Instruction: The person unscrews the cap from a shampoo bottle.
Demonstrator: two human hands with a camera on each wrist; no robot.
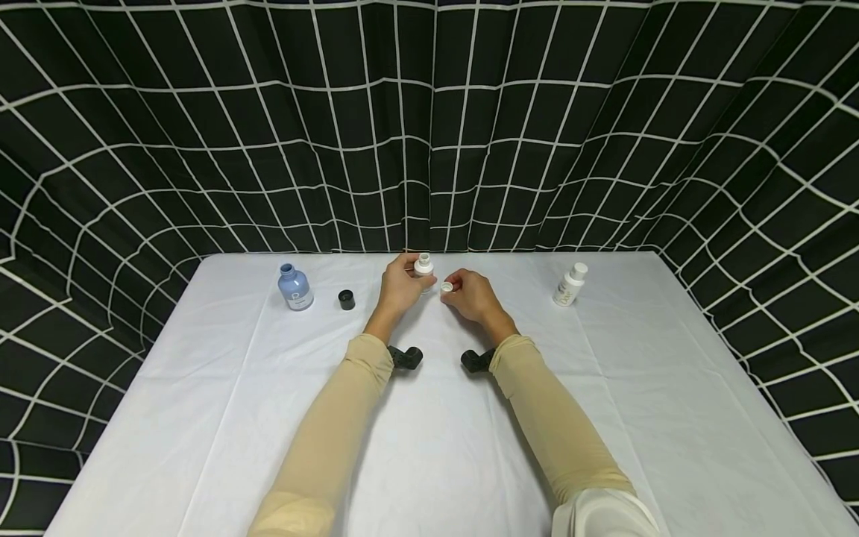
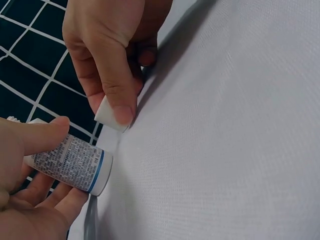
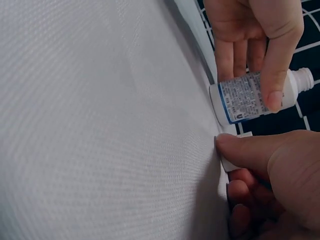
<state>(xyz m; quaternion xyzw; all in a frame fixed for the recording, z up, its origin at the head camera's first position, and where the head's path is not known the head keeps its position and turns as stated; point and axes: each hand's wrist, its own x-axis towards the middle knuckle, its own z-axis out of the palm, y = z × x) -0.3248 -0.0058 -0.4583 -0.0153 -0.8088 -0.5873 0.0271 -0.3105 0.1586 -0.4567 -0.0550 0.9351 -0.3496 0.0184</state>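
Near the far side of the table, my left hand (image 1: 400, 285) grips a small white bottle (image 2: 70, 159) between thumb and fingers. The bottle stands upright and uncapped, its threaded neck (image 3: 303, 80) bare. A label with dense small print and a blue band wraps its body. Just to the right, my right hand (image 1: 473, 295) pinches a white cap (image 1: 447, 286) with thumb and fingertips, its hollow side facing up. In the right wrist view the cap (image 3: 235, 161) is low by the tablecloth, beside the bottle's base.
On the left stands an uncapped blue bottle (image 1: 295, 288), with a black cap (image 1: 346, 300) lying to its right. Another white bottle (image 1: 570, 285), capped, stands toward the right. A white cloth (image 1: 429, 447) covers the table, and a black grid-patterned curtain (image 1: 429, 119) hangs behind it.
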